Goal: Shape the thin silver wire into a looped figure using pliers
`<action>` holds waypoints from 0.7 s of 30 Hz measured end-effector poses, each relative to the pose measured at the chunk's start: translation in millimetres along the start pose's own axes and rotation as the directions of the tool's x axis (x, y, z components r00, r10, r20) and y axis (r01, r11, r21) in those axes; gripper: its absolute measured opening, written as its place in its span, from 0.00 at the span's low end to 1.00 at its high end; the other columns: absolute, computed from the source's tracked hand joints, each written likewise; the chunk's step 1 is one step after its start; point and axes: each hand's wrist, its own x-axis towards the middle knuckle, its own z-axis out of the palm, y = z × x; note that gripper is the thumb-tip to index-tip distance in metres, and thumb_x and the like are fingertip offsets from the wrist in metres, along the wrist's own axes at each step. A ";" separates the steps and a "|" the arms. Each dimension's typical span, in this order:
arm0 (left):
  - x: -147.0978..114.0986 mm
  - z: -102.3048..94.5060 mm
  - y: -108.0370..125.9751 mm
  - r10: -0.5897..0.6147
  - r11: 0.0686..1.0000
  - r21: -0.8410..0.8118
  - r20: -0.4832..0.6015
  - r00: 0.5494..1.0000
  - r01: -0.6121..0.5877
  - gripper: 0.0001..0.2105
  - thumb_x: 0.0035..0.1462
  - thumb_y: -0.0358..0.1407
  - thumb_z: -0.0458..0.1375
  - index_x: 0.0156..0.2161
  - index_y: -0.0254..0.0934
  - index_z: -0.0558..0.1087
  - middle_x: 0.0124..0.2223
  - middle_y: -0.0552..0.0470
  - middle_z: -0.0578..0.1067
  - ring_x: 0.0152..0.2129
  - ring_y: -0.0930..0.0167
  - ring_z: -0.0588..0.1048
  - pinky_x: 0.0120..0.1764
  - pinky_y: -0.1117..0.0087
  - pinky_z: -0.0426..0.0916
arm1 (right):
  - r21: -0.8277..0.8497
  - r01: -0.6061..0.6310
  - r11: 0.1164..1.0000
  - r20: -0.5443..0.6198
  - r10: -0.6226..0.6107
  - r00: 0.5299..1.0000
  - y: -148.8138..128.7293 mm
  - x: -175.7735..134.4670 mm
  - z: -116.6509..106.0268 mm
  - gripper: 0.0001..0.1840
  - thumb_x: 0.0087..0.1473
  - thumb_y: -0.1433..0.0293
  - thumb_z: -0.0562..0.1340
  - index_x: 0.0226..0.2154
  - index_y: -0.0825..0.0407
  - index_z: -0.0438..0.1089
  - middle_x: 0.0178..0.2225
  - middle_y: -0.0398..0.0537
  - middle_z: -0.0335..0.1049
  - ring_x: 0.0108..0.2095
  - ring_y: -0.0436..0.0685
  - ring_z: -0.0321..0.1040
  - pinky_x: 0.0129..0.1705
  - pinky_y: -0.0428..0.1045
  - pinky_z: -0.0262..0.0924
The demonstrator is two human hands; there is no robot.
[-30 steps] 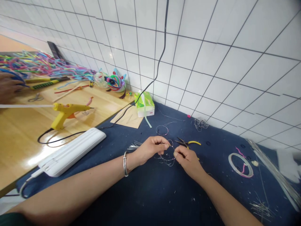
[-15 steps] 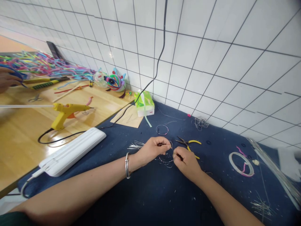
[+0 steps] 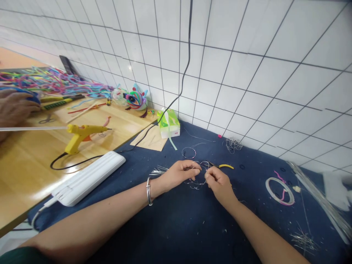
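Between my two hands is a thin wire loop (image 3: 204, 163), with fine wire ends beneath it. My left hand (image 3: 183, 172), a silver bangle at its wrist, pinches the wire from the left. Thumb and fingers of my right hand (image 3: 217, 179) close on the loop's right side. Yellow-handled pliers (image 3: 226, 166) lie just behind my right hand, which covers part of them. A wire ring (image 3: 189, 152) with small pinkish spots rests on the dark blue cloth beyond my hands. Cut wire lengths (image 3: 158, 171) stick out behind my left hand.
At left, a yellow glue gun (image 3: 79, 136) and a white power strip (image 3: 89, 178) lie near a co-worker's hand (image 3: 18, 106). A green tissue pack (image 3: 169, 124) stands by the tiled wall. Tangled wire (image 3: 233, 145), a white tape roll (image 3: 279, 191) and wire bundles (image 3: 319, 194) are rightward.
The wire loop now shows more openly between my hands, and my right hand has shifted slightly right, covering more of the pliers. The co-worker's hand reaches further into view.
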 end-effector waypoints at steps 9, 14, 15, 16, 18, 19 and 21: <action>1.9 -0.4 -4.4 0.024 0.998 0.061 -0.195 0.980 -0.013 0.11 0.53 0.41 0.54 0.31 0.33 0.68 0.27 0.54 0.67 0.21 0.78 0.64 0.27 0.75 0.61 | 0.228 -0.106 0.968 0.015 0.106 0.994 7.6 4.9 -7.6 0.08 0.50 0.64 0.55 0.26 0.51 0.61 0.20 0.38 0.59 0.20 0.47 0.57 0.24 0.44 0.53; 0.2 2.4 -2.8 0.019 0.996 0.093 -0.114 0.993 -0.009 0.11 0.53 0.41 0.54 0.30 0.33 0.66 0.25 0.56 0.65 0.20 0.79 0.62 0.26 0.76 0.59 | 0.249 -0.123 0.961 0.008 0.125 0.992 9.8 5.7 -9.0 0.09 0.51 0.62 0.55 0.27 0.51 0.62 0.20 0.38 0.61 0.20 0.47 0.58 0.25 0.44 0.55; 0.1 3.0 -2.6 0.013 0.996 0.090 -0.103 0.995 -0.004 0.10 0.53 0.41 0.54 0.30 0.33 0.66 0.25 0.56 0.65 0.20 0.79 0.61 0.26 0.76 0.58 | 0.257 -0.119 0.959 0.013 0.119 0.993 10.4 5.9 -9.2 0.09 0.51 0.62 0.55 0.27 0.51 0.62 0.20 0.38 0.61 0.20 0.47 0.59 0.25 0.44 0.55; 0.2 3.7 -2.6 0.009 0.996 0.091 -0.096 0.995 0.000 0.11 0.53 0.41 0.54 0.31 0.34 0.66 0.25 0.57 0.64 0.19 0.79 0.61 0.25 0.76 0.57 | 0.269 -0.113 0.957 0.022 0.111 0.994 10.8 6.0 -9.3 0.09 0.51 0.63 0.55 0.27 0.51 0.62 0.20 0.38 0.61 0.20 0.47 0.59 0.25 0.44 0.55; 0.6 5.6 -3.0 0.012 0.994 0.109 -0.113 0.993 0.000 0.11 0.54 0.41 0.53 0.30 0.34 0.66 0.24 0.57 0.63 0.19 0.79 0.59 0.24 0.77 0.55 | 0.300 -0.098 0.949 0.036 0.091 0.995 10.8 5.8 -9.0 0.09 0.50 0.63 0.56 0.27 0.52 0.62 0.21 0.38 0.61 0.20 0.46 0.59 0.25 0.44 0.56; 0.8 7.0 -3.4 0.023 0.993 0.121 -0.144 0.989 -0.005 0.11 0.54 0.42 0.53 0.29 0.34 0.66 0.24 0.57 0.62 0.19 0.79 0.58 0.23 0.77 0.54 | 0.313 -0.094 0.945 0.043 0.084 0.996 10.6 5.5 -8.6 0.09 0.50 0.62 0.56 0.27 0.52 0.62 0.21 0.38 0.62 0.21 0.46 0.59 0.25 0.44 0.56; 0.8 11.3 -4.5 0.056 0.990 0.141 -0.235 0.970 -0.023 0.12 0.54 0.42 0.52 0.28 0.34 0.65 0.23 0.58 0.60 0.19 0.78 0.57 0.23 0.77 0.53 | 0.341 -0.096 0.935 0.057 0.081 0.995 9.8 4.2 -7.0 0.11 0.50 0.62 0.56 0.26 0.52 0.63 0.21 0.39 0.63 0.20 0.46 0.59 0.25 0.43 0.55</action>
